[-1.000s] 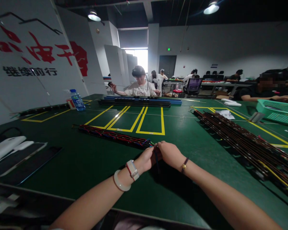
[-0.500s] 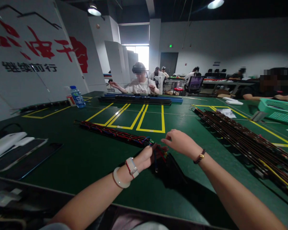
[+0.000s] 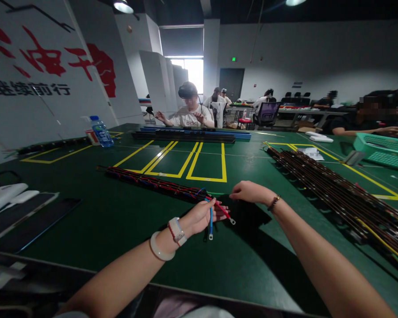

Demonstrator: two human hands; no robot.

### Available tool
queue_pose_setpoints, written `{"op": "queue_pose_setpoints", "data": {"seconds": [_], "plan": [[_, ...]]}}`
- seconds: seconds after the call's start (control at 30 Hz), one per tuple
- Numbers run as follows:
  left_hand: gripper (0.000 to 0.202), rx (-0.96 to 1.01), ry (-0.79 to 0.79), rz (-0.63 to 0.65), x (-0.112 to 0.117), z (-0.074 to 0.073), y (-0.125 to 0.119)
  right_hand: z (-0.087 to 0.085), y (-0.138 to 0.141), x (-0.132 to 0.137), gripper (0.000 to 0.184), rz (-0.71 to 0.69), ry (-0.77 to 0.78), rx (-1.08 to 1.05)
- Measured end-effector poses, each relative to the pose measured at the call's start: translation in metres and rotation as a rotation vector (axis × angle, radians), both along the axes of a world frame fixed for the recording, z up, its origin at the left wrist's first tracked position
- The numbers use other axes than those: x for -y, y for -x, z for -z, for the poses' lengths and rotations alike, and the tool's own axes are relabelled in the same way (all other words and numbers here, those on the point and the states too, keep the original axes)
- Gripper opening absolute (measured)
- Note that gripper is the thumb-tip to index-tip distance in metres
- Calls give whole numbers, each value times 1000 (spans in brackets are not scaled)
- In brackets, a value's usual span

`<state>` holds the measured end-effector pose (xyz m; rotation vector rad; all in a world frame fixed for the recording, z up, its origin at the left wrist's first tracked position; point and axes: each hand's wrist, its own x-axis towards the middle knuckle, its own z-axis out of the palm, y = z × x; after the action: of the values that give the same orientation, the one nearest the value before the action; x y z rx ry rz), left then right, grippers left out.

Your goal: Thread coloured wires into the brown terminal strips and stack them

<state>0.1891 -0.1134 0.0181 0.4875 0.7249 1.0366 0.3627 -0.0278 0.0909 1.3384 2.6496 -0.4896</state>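
A long bundle of red, blue and black wires [image 3: 152, 182] lies across the green table [image 3: 119, 221], running from the left toward the middle. My left hand [image 3: 200, 215] is closed on the bundle's near end, and a blue wire and a red wire [image 3: 224, 213] with ring terminals stick out of it. My right hand [image 3: 248, 192] hovers just right of that end, fingers loosely curled, a thin green wire at its fingertips; whether it grips the wire I cannot make out.
A large heap of dark wire harnesses [image 3: 334, 190] lies along the right side. A teal basket [image 3: 381, 152], a water bottle [image 3: 100, 131], white devices [image 3: 5, 198] and dark trays [image 3: 185, 134] stand around. Other people sit at the far edge and on the right.
My hands were together on the bundle's end. My right hand let go and moved right, and the blue and red wire ends now hang free from my left hand.
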Motion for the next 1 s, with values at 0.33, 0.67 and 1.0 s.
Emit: {"op": "queue_pose_setpoints", "data": {"seconds": [0.33, 0.67, 1.0], "plan": [[29, -128, 17, 22, -3, 7, 3, 27, 10, -5, 25, 93, -579, 56], [24, -14, 15, 71, -6, 7, 8, 44, 9, 6, 23, -67, -766, 23], [19, 114, -24, 111, -14, 18, 10, 51, -12, 58, 39, -549, -651, -222]]}}
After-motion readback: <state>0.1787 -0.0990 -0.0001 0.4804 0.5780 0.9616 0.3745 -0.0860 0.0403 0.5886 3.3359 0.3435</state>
